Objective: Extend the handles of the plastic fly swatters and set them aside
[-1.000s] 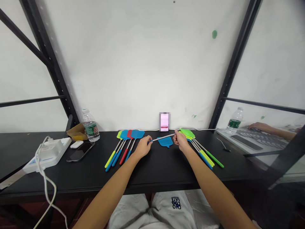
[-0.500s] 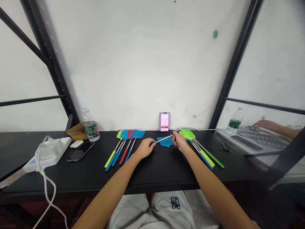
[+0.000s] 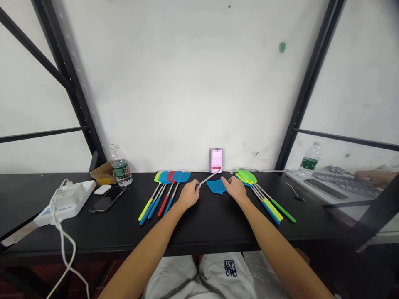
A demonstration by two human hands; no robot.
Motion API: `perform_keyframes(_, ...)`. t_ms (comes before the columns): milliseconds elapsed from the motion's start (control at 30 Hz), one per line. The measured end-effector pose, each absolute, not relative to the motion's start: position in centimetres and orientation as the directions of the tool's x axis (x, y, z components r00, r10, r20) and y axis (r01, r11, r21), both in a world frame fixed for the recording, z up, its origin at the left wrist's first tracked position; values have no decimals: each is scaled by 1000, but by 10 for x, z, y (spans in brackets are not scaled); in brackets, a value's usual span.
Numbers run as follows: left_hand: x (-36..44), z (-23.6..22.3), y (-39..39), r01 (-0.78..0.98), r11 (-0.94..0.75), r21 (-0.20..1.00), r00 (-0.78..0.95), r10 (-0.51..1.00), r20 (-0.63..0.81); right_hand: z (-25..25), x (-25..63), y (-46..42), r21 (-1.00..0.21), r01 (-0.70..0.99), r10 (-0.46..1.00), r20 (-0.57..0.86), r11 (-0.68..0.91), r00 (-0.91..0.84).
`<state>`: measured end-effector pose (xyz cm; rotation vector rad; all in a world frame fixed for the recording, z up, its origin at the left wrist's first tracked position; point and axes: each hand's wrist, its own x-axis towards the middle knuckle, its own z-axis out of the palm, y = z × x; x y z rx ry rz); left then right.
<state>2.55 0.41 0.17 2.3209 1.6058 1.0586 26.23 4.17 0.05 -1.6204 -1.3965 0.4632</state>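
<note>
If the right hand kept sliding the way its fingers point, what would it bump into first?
Most likely the blue swatter head lying flat just beyond the right hand; its fingers point left and forward at it, though depth is hard to judge.

- phone screen (image 3: 216, 160) by the wall pixelated, unreadable
- co-worker's hand (image 3: 370, 176) blurred behind the glass
- white cable (image 3: 62, 241) cut off at the bottom edge

the white shorts (image 3: 218, 272) are showing dark blue letters (upside down, too small to read for sure). the bottle labels are looking too blurry to read.
</note>
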Motion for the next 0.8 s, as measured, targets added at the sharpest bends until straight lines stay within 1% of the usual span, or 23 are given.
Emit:
perform_keyframes(67,26,2,4,778,-422,465,183,860,476,-1,258,39,-686,727,922,256,-37,289)
perform_keyframes(133,26,1,4,791,-416,448,177,857,484,-2,250,37,-583,809,937,234,-77,258)
perform_keyframes(200,27,-1,4,805,-403,436,162,856,491,-4,242,36,-512,855,944,236,-79,229)
perform_keyframes(267,27,-1,4,808,-398,435,155,855,495,-5,234,37,-484,873,946,247,-67,210)
perform_keyframes(333,27,0,3,801,-410,437,160,849,503,-6,232,40,-517,854,948,240,-57,208)
perform_keyframes(467,27,4,0,805,-412,428,169,850,499,-6,243,49,-678,734,959,180,-41,220)
perform_keyframes(567,27,5,0,828,-378,415,155,865,477,-8,255,55,-761,641,955,253,96,157)
perform_keyframes(633,28,5,0,835,-363,413,144,870,472,-8,260,57,-845,507,956,268,171,124)
perform_keyframes(667,28,5,1,836,-358,416,139,871,471,-7,261,57,-892,417,959,250,175,132)
perform_keyframes(733,28,4,1,836,-352,421,131,873,470,-3,261,55,-963,232,963,187,140,195)
perform_keyframes(800,28,4,1,830,-364,423,139,869,474,3,260,52,-992,72,959,122,107,255)
